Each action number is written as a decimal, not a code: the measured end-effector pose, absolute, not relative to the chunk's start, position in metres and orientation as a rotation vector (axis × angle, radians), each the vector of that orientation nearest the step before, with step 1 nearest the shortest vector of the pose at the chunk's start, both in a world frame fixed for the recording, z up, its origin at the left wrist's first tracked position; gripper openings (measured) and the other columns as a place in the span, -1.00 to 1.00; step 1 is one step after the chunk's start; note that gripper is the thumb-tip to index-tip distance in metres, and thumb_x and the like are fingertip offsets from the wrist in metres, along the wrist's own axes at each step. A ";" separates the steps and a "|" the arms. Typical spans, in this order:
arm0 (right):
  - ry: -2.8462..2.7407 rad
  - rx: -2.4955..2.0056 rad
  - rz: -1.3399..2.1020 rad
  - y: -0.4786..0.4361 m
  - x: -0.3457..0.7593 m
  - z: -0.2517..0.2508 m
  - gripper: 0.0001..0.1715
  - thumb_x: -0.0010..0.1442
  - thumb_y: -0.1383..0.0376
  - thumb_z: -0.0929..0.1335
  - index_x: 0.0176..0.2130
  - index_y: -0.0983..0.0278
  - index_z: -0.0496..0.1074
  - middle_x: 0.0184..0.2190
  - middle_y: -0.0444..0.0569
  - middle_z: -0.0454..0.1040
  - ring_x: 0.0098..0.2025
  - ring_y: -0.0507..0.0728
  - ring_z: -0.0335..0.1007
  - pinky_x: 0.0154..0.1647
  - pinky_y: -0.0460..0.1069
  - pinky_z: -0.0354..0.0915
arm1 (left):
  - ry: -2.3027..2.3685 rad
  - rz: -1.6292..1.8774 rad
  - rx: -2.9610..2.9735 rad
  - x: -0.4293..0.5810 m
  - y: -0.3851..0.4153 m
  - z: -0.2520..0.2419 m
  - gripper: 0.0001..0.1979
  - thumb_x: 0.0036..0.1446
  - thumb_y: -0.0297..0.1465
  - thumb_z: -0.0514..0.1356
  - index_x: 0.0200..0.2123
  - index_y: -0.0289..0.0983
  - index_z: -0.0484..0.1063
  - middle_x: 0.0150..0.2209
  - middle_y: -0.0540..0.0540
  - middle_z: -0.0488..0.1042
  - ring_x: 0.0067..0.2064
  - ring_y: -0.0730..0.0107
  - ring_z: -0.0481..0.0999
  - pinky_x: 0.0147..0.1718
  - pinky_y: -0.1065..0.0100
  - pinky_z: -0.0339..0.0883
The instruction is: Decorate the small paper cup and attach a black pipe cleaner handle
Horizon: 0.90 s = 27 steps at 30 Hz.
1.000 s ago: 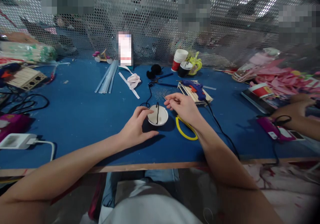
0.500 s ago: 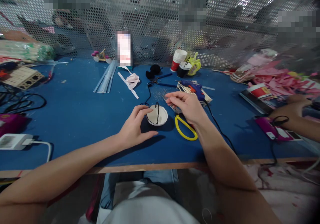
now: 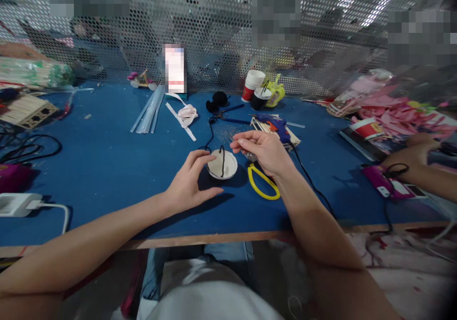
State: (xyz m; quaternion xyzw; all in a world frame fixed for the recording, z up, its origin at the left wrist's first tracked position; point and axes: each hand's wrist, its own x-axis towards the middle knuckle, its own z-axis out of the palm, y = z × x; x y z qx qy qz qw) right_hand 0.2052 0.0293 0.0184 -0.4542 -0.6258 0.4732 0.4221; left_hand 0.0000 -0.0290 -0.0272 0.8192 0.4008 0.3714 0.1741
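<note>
A small white paper cup (image 3: 229,164) stands on the table with a black yarn strand (image 3: 223,160) across its mouth. My left hand (image 3: 191,179) is spread beside the cup's left side, fingers and thumb apart. Its index fingertip is at the rim; whether it touches I cannot tell. My right hand (image 3: 262,148) hovers right of the cup, thumb and fingers pinched together. Anything between those fingertips is too small to make out. Below the right hand lie yellow-handled scissors (image 3: 263,197), their blades partly hidden. More black yarn (image 3: 211,136) runs from the cup toward a black ball of yarn (image 3: 219,99).
Behind my right hand lies a blue glue gun (image 3: 273,124) on wooden sticks. Clear glue sticks (image 3: 148,113) and a pale ribbon (image 3: 187,114) lie left. Stacked paper cups (image 3: 254,82) stand near the mesh partition. At right, another person's hand (image 3: 407,155) is near a purple box (image 3: 383,183).
Both hands keep nearly the same pose around the cup. The whole view has shifted slightly, so things appear a little further left.
</note>
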 end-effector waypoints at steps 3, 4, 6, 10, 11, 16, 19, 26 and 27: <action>-1.554 -1.135 1.201 0.030 0.206 0.017 -0.74 0.03 0.21 0.36 -0.28 0.33 0.43 -0.40 0.00 0.52 -0.40 0.03 0.45 -0.38 -0.06 0.32 | 1.138 1.053 2.325 0.000 -0.029 -0.027 -0.37 -0.09 -0.19 0.23 0.04 -0.17 0.09 0.04 -0.24 0.16 0.11 0.12 0.18 0.02 0.06 0.22; -1.548 -1.137 1.204 0.031 0.205 0.017 -0.73 0.02 0.20 0.36 -0.29 0.33 0.43 -0.42 0.00 0.52 -0.41 0.03 0.45 -0.39 -0.06 0.31 | 1.137 1.053 2.327 0.000 -0.029 -0.027 -0.37 -0.08 -0.19 0.23 0.04 -0.18 0.09 0.04 -0.24 0.16 0.11 0.12 0.18 0.02 0.06 0.21; -1.540 -1.147 1.199 0.031 0.205 0.017 -0.73 0.02 0.18 0.37 -0.31 0.33 0.42 -0.45 -0.01 0.52 -0.44 0.03 0.44 -0.42 -0.06 0.30 | 1.134 1.057 2.330 0.000 -0.029 -0.027 -0.37 -0.09 -0.19 0.23 0.04 -0.19 0.10 0.03 -0.25 0.16 0.11 0.13 0.18 0.03 0.07 0.21; -1.567 -1.150 1.126 0.030 0.205 0.018 -0.74 0.05 0.14 0.34 -0.40 0.31 0.39 -0.54 -0.06 0.47 -0.51 0.00 0.38 -0.46 -0.07 0.28 | 1.134 1.057 2.325 0.000 -0.029 -0.027 -0.37 -0.09 -0.18 0.23 0.04 -0.19 0.11 0.03 -0.25 0.16 0.11 0.13 0.18 0.02 0.08 0.22; -1.584 -1.149 1.100 0.030 0.205 0.018 -0.73 0.06 0.13 0.33 -0.43 0.31 0.37 -0.57 -0.08 0.45 -0.53 -0.01 0.36 -0.47 -0.08 0.27 | 1.133 1.055 2.323 0.000 -0.029 -0.026 -0.37 -0.09 -0.18 0.23 0.04 -0.19 0.11 0.04 -0.25 0.16 0.11 0.12 0.19 0.01 0.07 0.22; -1.595 -1.140 1.049 0.030 0.204 0.018 -0.75 0.10 0.16 0.30 -0.42 0.31 0.38 -0.57 -0.09 0.44 -0.50 -0.01 0.35 -0.47 -0.08 0.23 | 1.126 1.066 2.335 0.000 -0.030 -0.024 -0.38 -0.08 -0.18 0.23 0.04 -0.19 0.11 0.03 -0.25 0.16 0.10 0.11 0.19 0.00 0.06 0.23; -1.558 -1.129 1.119 0.031 0.204 0.017 -0.82 0.07 0.25 0.31 -0.34 0.33 0.41 -0.46 -0.04 0.49 -0.42 0.01 0.39 -0.43 -0.08 0.25 | 1.127 1.066 2.343 0.000 -0.030 -0.024 -0.38 -0.08 -0.18 0.23 0.03 -0.20 0.11 0.03 -0.26 0.17 0.09 0.12 0.20 0.00 0.07 0.23; -1.493 -1.141 1.186 0.031 0.203 0.017 -0.84 0.02 0.39 0.29 -0.33 0.34 0.42 -0.44 -0.04 0.51 -0.40 0.01 0.42 -0.37 -0.08 0.27 | 1.117 1.072 2.348 0.000 -0.030 -0.025 -0.38 -0.09 -0.18 0.23 0.03 -0.23 0.11 0.02 -0.26 0.17 0.09 0.12 0.20 0.00 0.08 0.23; -1.483 -1.141 1.186 0.031 0.203 0.017 -0.83 0.01 0.41 0.28 -0.33 0.34 0.43 -0.44 -0.05 0.51 -0.40 0.00 0.42 -0.36 -0.08 0.27 | 1.116 1.075 2.347 0.000 -0.030 -0.025 -0.38 -0.09 -0.18 0.23 0.03 -0.23 0.12 0.02 -0.26 0.17 0.09 0.12 0.20 0.00 0.08 0.23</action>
